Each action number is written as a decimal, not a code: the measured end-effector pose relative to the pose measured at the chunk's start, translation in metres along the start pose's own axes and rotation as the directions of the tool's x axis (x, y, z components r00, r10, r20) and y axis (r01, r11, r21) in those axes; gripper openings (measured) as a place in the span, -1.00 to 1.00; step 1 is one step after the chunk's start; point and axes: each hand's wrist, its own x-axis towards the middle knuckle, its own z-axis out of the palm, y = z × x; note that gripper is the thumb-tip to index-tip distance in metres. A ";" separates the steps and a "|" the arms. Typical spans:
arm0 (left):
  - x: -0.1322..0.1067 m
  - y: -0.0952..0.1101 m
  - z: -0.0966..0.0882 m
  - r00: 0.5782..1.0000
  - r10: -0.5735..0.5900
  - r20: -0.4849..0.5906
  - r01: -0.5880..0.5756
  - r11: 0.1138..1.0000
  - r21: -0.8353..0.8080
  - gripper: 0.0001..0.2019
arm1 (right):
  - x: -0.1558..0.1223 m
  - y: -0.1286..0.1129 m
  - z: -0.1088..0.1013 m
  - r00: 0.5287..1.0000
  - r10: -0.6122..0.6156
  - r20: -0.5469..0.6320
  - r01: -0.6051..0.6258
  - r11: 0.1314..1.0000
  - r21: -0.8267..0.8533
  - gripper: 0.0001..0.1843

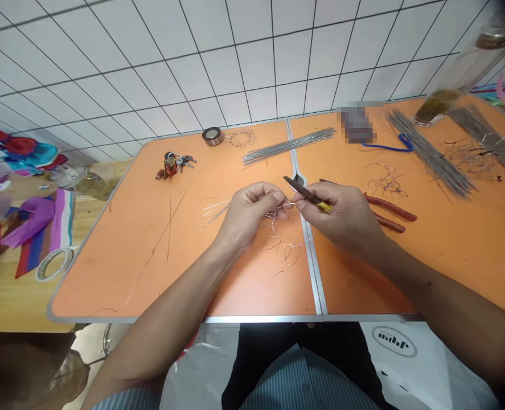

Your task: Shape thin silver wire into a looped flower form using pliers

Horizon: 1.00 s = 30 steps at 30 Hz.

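My left hand (pixel 252 213) is closed in a pinch on a thin wire ring (pixel 273 228) with small loops along its lower side. Several straight wires (pixel 213 212) stick out to the left from under that hand. My right hand (pixel 341 216) is wrapped round a pair of pliers (pixel 303 191) with long dark jaws and a yellow part at the grip. Its thumb and fingertip meet the wire close to the left hand. The jaws point up and left, apart from the ring. Most of the pliers' handle is hidden in the palm.
Red-handled pliers (pixel 391 208) lie beside my right hand. Wire bundles (pixel 288 146) (pixel 431 154), tape (pixel 213 136), keys (pixel 177 164) and loose wire loops (pixel 384 179) lie on the orange table (pixel 119 228). A glass bottle (pixel 438 105) stands back right. A metal seam splits the tabletop.
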 end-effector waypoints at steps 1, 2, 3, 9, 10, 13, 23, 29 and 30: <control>0.000 0.001 0.000 1.000 -0.003 0.002 0.003 1.000 -0.001 -0.81 | 0.000 0.000 0.000 1.000 0.009 0.009 -0.009 1.000 -0.003 -0.82; 0.000 0.001 0.000 1.000 -0.001 0.002 0.001 1.000 0.002 -0.81 | 0.001 0.000 0.000 1.000 0.017 0.015 -0.017 1.000 -0.008 -0.81; 0.000 0.001 0.000 1.000 0.007 0.004 -0.007 1.000 0.008 -0.81 | 0.001 0.000 0.001 1.000 0.023 0.016 -0.023 1.000 -0.012 -0.81; 0.000 0.002 -0.003 0.999 0.043 0.033 -0.045 0.997 0.067 -0.83 | 0.002 0.001 0.004 0.999 0.006 0.040 -0.004 0.999 -0.036 -0.89; 0.000 0.003 -0.002 0.999 0.038 0.036 -0.041 0.996 0.075 -0.83 | 0.003 0.001 0.004 0.999 -0.005 0.046 0.007 0.999 -0.040 -0.89; 0.000 0.003 -0.002 0.999 0.032 0.036 -0.035 0.995 0.090 -0.82 | 0.003 0.002 0.004 0.996 -0.048 0.069 0.051 0.998 -0.037 -0.85; 0.000 0.005 -0.004 0.993 0.102 0.060 -0.108 0.989 0.097 -0.69 | 0.003 0.000 0.002 0.996 -0.070 0.057 0.073 0.996 -0.059 -0.84; -0.004 0.004 -0.002 0.982 0.182 0.044 -0.187 0.971 0.150 -0.76 | 0.003 -0.001 0.003 0.996 -0.061 0.057 0.063 0.997 -0.035 -0.88; -0.004 0.004 -0.002 0.981 0.189 0.044 -0.194 0.969 0.156 -0.76 | 0.003 -0.002 0.002 0.996 -0.059 0.063 0.061 0.998 -0.028 -0.88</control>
